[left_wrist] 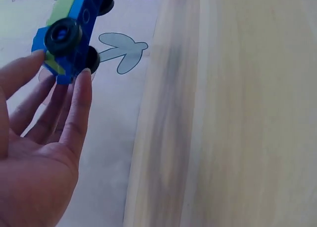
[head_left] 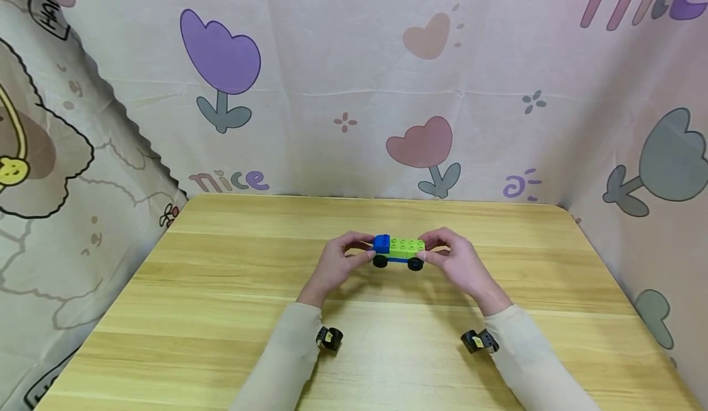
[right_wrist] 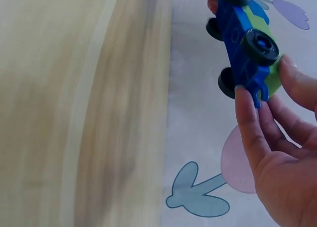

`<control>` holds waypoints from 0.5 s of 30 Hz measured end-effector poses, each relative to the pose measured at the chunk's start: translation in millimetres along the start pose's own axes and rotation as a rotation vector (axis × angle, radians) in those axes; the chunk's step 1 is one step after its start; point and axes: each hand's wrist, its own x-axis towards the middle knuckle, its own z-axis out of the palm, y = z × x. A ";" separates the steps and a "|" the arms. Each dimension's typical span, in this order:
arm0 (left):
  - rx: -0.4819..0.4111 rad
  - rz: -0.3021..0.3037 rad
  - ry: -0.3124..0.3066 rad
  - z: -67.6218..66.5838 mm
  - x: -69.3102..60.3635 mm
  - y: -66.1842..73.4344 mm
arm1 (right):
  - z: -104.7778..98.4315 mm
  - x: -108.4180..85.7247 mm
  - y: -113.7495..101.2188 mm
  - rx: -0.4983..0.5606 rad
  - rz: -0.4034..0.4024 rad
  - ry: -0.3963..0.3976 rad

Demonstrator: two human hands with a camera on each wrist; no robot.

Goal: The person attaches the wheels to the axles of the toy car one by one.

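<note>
A toy truck [head_left: 406,249] built of bricks is held between both hands above the table. It has a blue front block, lime green studded bricks behind it, a blue base and black wheels. My left hand [head_left: 338,262] pinches the blue front end with thumb and fingers. At the green rear end, my right hand [head_left: 460,265] grips with thumb and fingertips. The right wrist view shows the underside of the toy truck [right_wrist: 239,43], with a blue hook-like piece at its rear. Seen from the left wrist, the front wheel of the toy truck [left_wrist: 63,36] sits near the thumb.
The wooden table [head_left: 221,263] spreads beneath both arms. Behind it hangs a pale cloth [head_left: 310,61] printed with flowers and words, with more cloth at both sides. Small black cameras [head_left: 330,339] are strapped at the wrists.
</note>
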 end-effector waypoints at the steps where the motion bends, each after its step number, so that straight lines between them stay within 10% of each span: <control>1: -0.007 -0.004 0.012 0.3 0.3 -0.2 | 0.8 0.7 -0.3 0.005 -0.001 0.008; 15: 0.061 -0.017 0.125 6.0 10.7 12.6 | 14.9 18.5 0.2 -0.024 0.106 0.087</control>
